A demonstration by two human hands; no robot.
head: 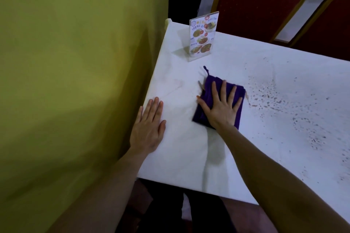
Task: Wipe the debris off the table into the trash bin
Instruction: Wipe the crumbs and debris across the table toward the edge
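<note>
Right hand [220, 106]: your grip released, flat on folded purple cloth [210, 115].
Left hand [149, 128]: released, flat on white table [189, 157].
Risk: dark crumbs [269, 98] scatter; no bin visible.

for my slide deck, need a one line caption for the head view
Right hand presses a purple cloth beside scattered debris; left hand flat on table.
</note>
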